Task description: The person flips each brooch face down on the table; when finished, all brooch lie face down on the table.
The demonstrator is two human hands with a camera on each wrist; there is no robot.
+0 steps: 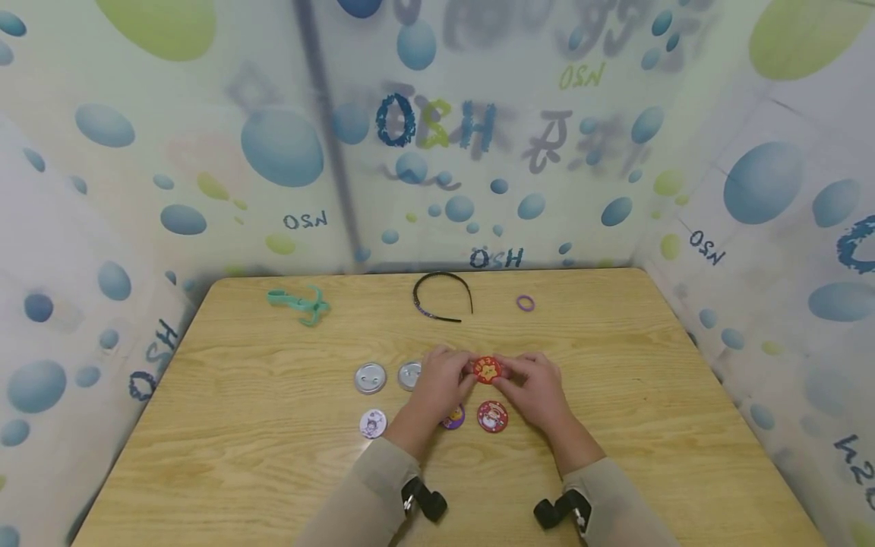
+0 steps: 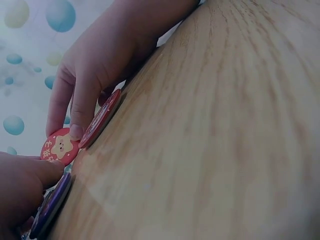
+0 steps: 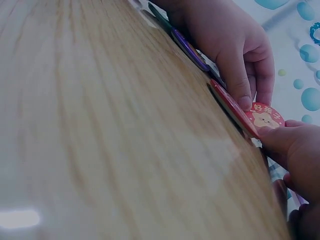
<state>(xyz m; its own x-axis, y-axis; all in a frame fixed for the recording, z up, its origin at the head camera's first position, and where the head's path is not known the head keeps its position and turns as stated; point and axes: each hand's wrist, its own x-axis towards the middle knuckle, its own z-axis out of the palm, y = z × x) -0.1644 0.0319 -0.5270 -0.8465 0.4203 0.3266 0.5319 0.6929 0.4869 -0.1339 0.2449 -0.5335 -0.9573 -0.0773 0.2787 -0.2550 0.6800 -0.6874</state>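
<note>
Between both hands a round red button badge (image 1: 488, 370) with a yellow star figure is held up, its face toward the head camera. My left hand (image 1: 443, 377) pinches its left edge with thumb and fingers. On the opposite edge, my right hand (image 1: 536, 387) pinches it the same way. Just below lies another red badge (image 1: 492, 416) with a white figure. A purple badge (image 1: 454, 417) is partly hidden by the left wrist. Left of the hands sit a pale badge (image 1: 373, 424) and two silver-backed badges (image 1: 370, 377), one partly covered by the left hand.
Along the back of the wooden table (image 1: 260, 471) lie a teal clip-like thing (image 1: 301, 304), a black headband (image 1: 418, 298) and a small purple ring (image 1: 525, 303). Patterned sheets (image 1: 282, 148) with blue and green dots stand around the table's back and sides.
</note>
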